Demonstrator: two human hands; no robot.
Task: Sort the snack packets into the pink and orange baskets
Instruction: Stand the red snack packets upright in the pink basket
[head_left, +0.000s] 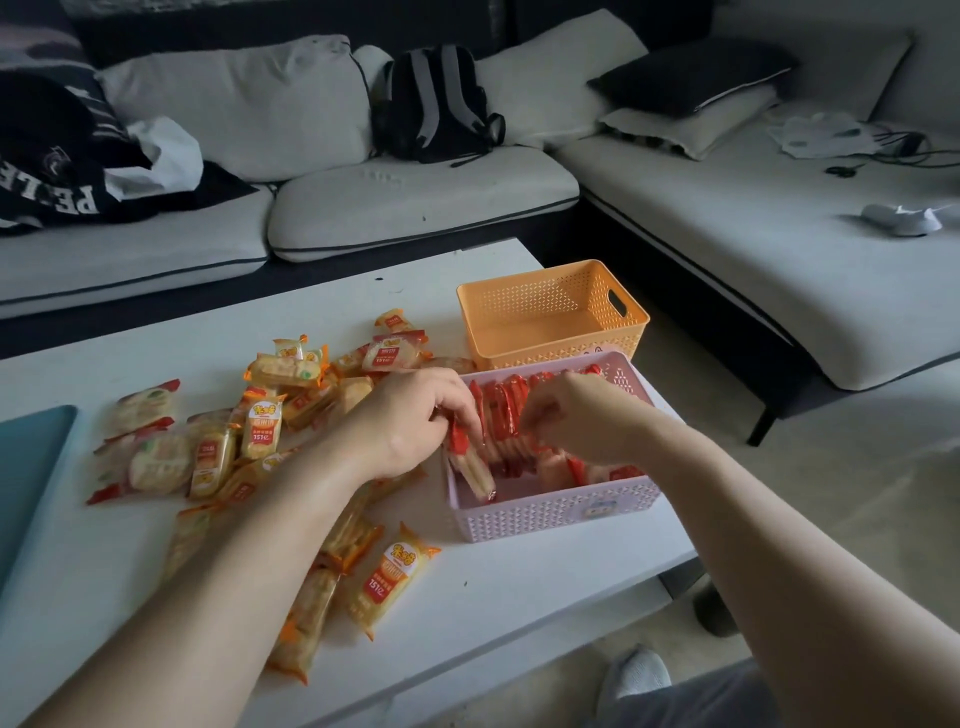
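The pink basket stands near the table's right edge, with several red-ended snack packets standing in a row inside it. My left hand grips a red-ended packet and holds it tilted inside the basket's left end. My right hand is over the basket's middle, fingers curled and pinching at the packets in the row. The orange basket sits just behind the pink one and holds nothing. Many orange-ended packets and a few red-ended ones lie scattered on the white table to the left.
A teal mat lies at the table's left edge. A grey sofa with cushions, dark clothes and a black backpack runs behind and to the right. The table's right edge is close to the pink basket.
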